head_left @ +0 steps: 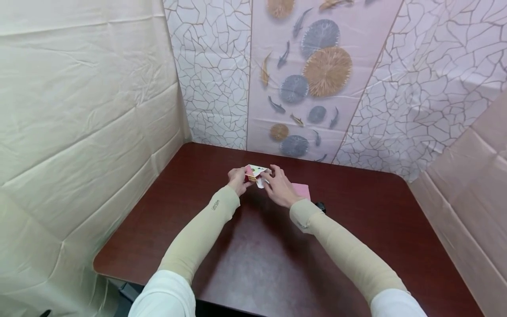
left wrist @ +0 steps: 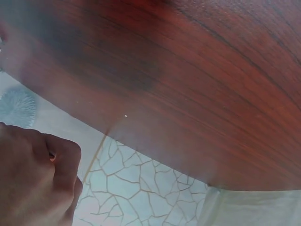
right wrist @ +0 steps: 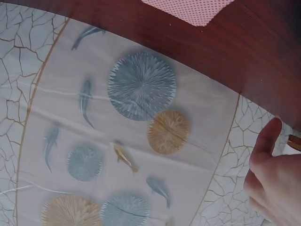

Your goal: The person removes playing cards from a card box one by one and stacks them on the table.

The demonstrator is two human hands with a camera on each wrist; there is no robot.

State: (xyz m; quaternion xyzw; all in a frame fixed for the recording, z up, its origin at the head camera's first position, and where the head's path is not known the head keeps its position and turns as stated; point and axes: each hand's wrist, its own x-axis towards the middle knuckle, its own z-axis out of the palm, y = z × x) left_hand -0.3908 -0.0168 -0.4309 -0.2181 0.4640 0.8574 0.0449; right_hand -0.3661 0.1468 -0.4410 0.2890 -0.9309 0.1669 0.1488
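Over the far part of the table, my left hand (head_left: 237,179) grips a small carton (head_left: 256,170) with pink, white, yellow and red faces. White flaps show at its right side. My right hand (head_left: 280,189) has thumb and fingers at those flaps, pinching the carton's right end. In the left wrist view the back of my left hand (left wrist: 42,179) shows with bent knuckles, and the carton is out of sight. At the right edge of the right wrist view, a brown and white corner of the carton (right wrist: 295,142) shows beside my right hand (right wrist: 277,183).
A pink cloth with a fine dotted pattern (right wrist: 193,10) lies on the dark red-brown table (head_left: 253,246), partly behind my right hand. Something small and black (head_left: 321,206) shows beside my right wrist. A patterned curtain (head_left: 293,88) hangs behind the table; pale drapes flank it.
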